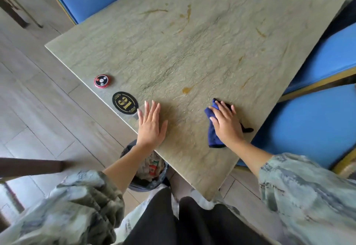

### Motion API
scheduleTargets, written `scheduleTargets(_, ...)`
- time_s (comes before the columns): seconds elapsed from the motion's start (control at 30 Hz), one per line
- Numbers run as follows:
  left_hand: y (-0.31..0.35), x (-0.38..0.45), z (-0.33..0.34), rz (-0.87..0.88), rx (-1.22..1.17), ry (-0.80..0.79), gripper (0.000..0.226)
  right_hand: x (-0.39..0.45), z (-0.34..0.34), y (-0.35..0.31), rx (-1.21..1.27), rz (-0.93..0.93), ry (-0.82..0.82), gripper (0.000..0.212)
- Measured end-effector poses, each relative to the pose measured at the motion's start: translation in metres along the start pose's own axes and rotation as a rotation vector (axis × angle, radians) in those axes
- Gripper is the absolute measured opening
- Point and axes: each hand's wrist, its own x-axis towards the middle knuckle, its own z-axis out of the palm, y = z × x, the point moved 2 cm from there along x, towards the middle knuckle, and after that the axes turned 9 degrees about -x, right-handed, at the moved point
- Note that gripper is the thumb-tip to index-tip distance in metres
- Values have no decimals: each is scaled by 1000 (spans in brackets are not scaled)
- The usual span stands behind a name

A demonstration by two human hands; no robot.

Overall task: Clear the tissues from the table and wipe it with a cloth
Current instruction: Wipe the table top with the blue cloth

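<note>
Cloth lies bunched on table, under right hand.

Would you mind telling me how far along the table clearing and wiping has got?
No tissues show on the table; crumpled paper fills the bin beneath its edge. In hand: the right hand presses the blue cloth near the front edge while the left hand rests flat. Left: a yellowish spot and streaks farther back.
</note>
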Motion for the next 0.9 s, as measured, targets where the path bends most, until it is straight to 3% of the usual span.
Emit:
scheduleTargets(0.1,20,-13,9,-151,48,110,58,-4,-1,-28,-49,208,-3,38)
scheduleTargets(0.17,39,-22,19,-227,39,156,55,-21,-4,-47,-9,171,0,41)
scheduleTargets(0.27,61,-30,35,-302,-13,210,53,-53,-9,-51,66,-210,-28,46)
scheduleTargets(0.4,69,-33,40,-288,-137,323,43,-56,-15,-9,129,-796,-113,47)
scheduleTargets(0.47,68,-34,37,-275,-263,392,39,-39,-14,12,117,-891,-123,47)
scheduleTargets(0.53,68,-37,32,-267,-361,458,38,-29,-13,20,135,-796,-92,43)
scheduleTargets(0.73,71,-49,23,-332,-378,552,36,-47,-10,-44,127,-175,-97,41)
scheduleTargets(0.8,70,-55,22,-392,-353,587,35,-65,-10,-69,141,-244,-89,42)
scheduleTargets(0.9,71,-65,21,-460,-319,573,37,-95,-9,-87,121,-556,-106,43)
